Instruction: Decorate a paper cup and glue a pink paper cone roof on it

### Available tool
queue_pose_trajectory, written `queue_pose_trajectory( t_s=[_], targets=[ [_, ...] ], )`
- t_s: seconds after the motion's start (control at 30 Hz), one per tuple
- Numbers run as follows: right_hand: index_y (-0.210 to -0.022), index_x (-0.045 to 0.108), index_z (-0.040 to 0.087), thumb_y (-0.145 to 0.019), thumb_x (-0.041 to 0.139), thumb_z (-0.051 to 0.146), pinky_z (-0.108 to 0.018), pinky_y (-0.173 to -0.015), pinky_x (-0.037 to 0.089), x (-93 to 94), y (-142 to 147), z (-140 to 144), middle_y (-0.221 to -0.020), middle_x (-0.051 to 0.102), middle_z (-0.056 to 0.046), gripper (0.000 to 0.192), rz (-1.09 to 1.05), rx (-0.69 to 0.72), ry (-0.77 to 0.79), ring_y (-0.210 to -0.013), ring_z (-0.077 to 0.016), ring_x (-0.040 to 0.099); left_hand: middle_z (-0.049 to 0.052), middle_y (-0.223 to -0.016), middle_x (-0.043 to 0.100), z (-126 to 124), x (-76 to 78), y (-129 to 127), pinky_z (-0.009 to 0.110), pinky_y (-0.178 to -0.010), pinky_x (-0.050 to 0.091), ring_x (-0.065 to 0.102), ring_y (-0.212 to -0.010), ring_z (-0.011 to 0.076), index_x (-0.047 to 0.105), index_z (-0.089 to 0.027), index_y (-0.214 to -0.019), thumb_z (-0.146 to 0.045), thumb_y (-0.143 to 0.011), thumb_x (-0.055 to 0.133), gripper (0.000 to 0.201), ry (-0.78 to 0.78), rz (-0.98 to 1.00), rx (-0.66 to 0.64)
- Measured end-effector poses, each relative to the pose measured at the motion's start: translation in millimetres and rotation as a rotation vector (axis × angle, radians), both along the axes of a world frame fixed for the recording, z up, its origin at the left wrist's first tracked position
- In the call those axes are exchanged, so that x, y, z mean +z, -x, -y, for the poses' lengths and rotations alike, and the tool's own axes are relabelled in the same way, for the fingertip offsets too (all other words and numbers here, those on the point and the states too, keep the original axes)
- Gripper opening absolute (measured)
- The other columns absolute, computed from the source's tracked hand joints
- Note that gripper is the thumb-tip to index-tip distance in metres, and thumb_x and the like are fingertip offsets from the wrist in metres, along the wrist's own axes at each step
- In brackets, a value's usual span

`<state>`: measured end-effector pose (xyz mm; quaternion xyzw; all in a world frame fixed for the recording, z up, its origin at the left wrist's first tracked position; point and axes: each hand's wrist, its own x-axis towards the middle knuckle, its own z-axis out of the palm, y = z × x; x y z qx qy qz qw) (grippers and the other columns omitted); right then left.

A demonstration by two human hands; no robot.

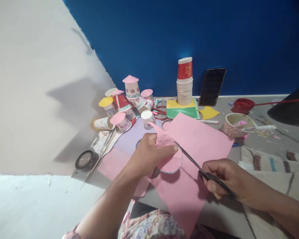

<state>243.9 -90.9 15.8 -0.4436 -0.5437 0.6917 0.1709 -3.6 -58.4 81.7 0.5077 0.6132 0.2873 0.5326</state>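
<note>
My left hand point(149, 152) grips a pink paper sheet point(196, 139) near its upper left, where a circle is drawn on the paper. My right hand point(226, 179) holds black scissors point(191, 161) by the handles, and the blades reach into the sheet along the circle's right side. The sheet hangs over the grey floor in front of me.
A heap of decorated paper cups point(127, 106) with pink and yellow paper lids lies at the left. A stack of plain cups point(184, 84) stands on yellow and green paper. A phone point(212, 87) leans on the blue wall. A tape roll point(86, 160), a marker point(209, 122) and a bowl point(235, 124) lie around.
</note>
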Motion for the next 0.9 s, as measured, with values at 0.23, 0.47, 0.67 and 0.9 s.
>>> queue_pose_trajectory(
  t_s=[0.23,0.47,0.67,0.9],
  targets=[
    [-0.066,0.055,0.02,-0.065,0.081,0.08,-0.024,-0.052,0.027,2.3,1,0,-0.054,0.055,0.002,0.065,0.027,0.0,0.006,-0.052,-0.0095,0.04,-0.004,-0.057,0.052,-2,2.3,1,0.024,-0.052,0.037,0.047,-0.054,0.0105,0.053,-0.019,-0.064,-0.032,-0.073,0.079,0.03,-0.006,0.0,-0.027],
    [-0.067,0.057,0.02,-0.069,0.084,0.067,-0.024,-0.052,0.027,-1.0,1,0,-0.054,0.057,0.003,0.055,0.038,-0.003,0.037,-0.052,-0.0091,0.041,-0.001,-0.062,0.059,-8,3.3,4,0.026,-0.053,0.041,0.054,-0.057,0.0139,0.061,-0.018,-0.066,-0.037,-0.069,0.079,0.027,0.036,-0.044,-0.111],
    [-0.065,0.058,0.02,-0.067,0.086,0.064,-0.024,-0.051,0.029,1.2,1,0,-0.053,0.057,0.002,0.053,0.04,-0.013,0.042,-0.051,-0.0091,0.043,-0.001,-0.061,0.06,-8,7.0,0,0.024,-0.051,0.038,0.054,-0.057,0.0137,0.06,-0.019,-0.064,-0.034,-0.067,0.078,0.024,0.005,-0.074,-0.105],
    [-0.061,0.056,0.02,-0.07,0.087,0.053,-0.023,-0.053,0.033,7.2,3,0,-0.052,0.058,0.003,0.046,0.062,-0.031,0.025,-0.052,-0.009,0.043,-0.002,-0.061,0.056,-10,13.6,0,0.026,-0.053,0.038,0.05,-0.056,0.0129,0.056,-0.019,-0.063,-0.036,-0.066,0.078,0.027,0.025,-0.08,-0.161]
  ],
)
